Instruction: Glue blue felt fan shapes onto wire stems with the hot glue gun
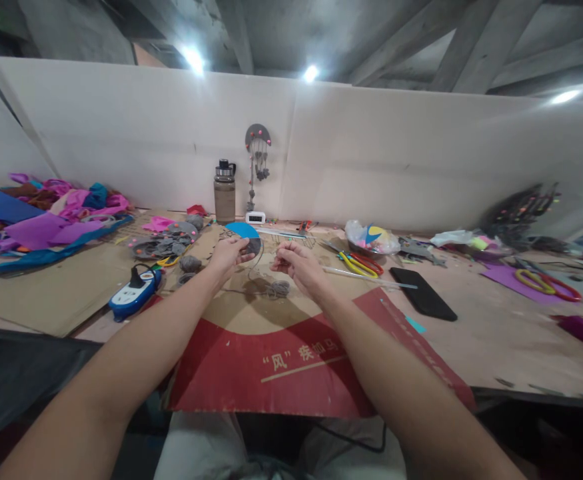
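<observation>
My left hand [231, 257] pinches a small dark grey felt piece [254, 247] by its edge, above the cardboard. Behind it lies a blue round-edged piece [242, 230]. To the right, my right hand [296, 263] has its fingers drawn together; whatever is between them is too small to make out. A strand of grey yarn hangs below the felt, near a loose grey yarn bundle [278, 289] on the cardboard. Both hands are over a red and tan cardboard sheet [231, 373], and a grey yarn ball [189, 264] sits left of my left hand.
A blue power strip [134, 293] and felt scraps [51, 227] are on the left. At the back stands a bottle [224, 193]. Yellow-handled scissors [356, 265], a clear stick [371, 277], a black phone [424, 293] and more scissors [536, 281] lie rightward.
</observation>
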### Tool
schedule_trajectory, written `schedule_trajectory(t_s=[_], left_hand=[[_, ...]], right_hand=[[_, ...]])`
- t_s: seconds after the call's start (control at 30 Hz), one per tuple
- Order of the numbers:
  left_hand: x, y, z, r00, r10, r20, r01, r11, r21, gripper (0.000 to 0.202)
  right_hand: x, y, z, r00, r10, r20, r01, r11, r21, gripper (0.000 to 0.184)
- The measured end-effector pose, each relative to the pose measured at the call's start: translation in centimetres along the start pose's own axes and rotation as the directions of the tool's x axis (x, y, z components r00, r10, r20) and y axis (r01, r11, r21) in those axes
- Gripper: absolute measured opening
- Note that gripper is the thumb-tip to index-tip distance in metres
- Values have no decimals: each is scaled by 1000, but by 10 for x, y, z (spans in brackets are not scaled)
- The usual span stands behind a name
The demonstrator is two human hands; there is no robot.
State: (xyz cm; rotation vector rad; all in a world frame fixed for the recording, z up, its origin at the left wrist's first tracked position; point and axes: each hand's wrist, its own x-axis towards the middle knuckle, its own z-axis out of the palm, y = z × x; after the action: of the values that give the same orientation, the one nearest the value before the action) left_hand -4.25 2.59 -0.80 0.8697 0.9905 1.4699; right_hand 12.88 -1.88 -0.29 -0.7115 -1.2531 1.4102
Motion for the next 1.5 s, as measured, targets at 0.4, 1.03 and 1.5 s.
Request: schedule_trajectory(t_s=[0.4,1.03,1.5], left_hand=[[-5,3,5,1000,-3,5,3,1000,25,15],[-3,0,4,1000,2,17,-3,998,64,14],[-5,1,3,999,34,30,-37,997,75,18]], right_hand=[[3,5,-1,1000,-5,-14,5,1000,-13,12],[4,4,-2,994,-108,-16,107,994,-24,11],[2,-2,-6,997,-8,-72,13,998,66,14]])
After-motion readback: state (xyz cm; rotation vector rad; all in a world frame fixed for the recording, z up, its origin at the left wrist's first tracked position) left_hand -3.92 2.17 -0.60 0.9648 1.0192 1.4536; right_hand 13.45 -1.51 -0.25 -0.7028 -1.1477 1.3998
